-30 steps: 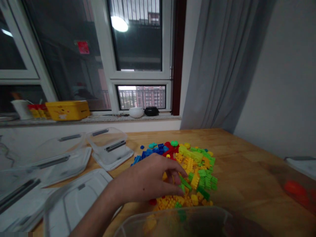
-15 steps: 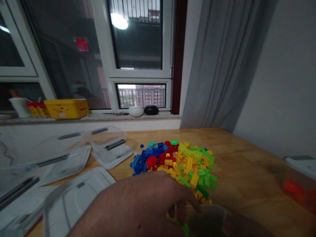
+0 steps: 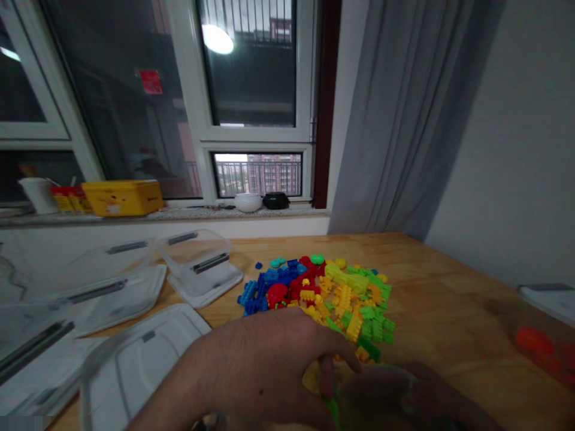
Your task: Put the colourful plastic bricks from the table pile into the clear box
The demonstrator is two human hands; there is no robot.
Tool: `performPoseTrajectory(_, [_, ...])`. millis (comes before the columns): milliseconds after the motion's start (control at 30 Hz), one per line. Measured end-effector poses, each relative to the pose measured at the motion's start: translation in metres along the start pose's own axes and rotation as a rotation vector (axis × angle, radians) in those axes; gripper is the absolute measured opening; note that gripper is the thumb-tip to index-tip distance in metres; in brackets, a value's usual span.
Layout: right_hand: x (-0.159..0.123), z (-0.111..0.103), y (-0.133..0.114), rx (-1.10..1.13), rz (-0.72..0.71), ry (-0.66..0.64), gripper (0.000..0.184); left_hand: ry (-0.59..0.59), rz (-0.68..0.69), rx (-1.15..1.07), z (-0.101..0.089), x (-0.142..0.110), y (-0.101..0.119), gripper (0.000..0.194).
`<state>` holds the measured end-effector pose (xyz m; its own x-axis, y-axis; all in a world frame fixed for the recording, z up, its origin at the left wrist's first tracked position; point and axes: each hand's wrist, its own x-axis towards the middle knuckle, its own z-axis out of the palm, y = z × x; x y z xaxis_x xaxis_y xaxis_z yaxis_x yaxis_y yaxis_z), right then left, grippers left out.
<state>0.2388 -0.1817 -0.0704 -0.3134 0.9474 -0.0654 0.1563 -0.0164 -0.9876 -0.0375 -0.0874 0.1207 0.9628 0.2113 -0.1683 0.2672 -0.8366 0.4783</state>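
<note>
Although the left hand [image 3: 278,359] hung over the clear bin [image 3: 406,376] with fingers bent and parted, and the right hand [image 3: 438,392] lay in shadow at its rim, it could not be determined whether either gripped anything. A green block [image 3: 332,410] showed beside the left hand. Coloured blocks [image 3: 344,299] lay spread on the worktop [image 3: 449,299] beyond.

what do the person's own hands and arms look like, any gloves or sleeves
the left hand is bare, with no glove; a small round spot marks its back. no sleeve shows on the left forearm. the right hand looks ungloved too, but it's too dim for finer detail
</note>
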Motion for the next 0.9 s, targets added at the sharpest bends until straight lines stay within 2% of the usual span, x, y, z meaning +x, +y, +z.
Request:
performPoseTrajectory(200, [0.002,-0.017,0.021,0.156,-0.034,-0.01,0.062,0.004,0.05,-0.097,0.0,0.005,-0.014,0.044])
performPoseTrajectory(300, [0.005,-0.019,0.021,0.226,-0.074,-0.056,0.066,-0.029,0.047,-0.161,0.001,0.014,-0.027,0.048])
performPoseTrajectory(467, [0.009,-0.026,0.016,0.185,-0.067,-0.094,0.068,-0.041,0.045,-0.276,0.004,0.025,-0.044,0.053])
performPoseTrajectory(600, [0.012,-0.025,0.017,0.196,-0.083,-0.064,0.07,-0.046,0.027,-0.303,0.005,0.026,-0.045,0.056])
performPoseTrajectory(767, [0.014,-0.018,0.016,0.295,-0.119,-0.086,0.063,-0.037,0.007,-0.293,0.003,0.025,-0.04,0.056])
performPoseTrajectory(900, [0.016,-0.02,0.02,0.309,-0.096,-0.098,0.068,-0.02,0.009,-0.316,0.003,0.025,-0.04,0.057])
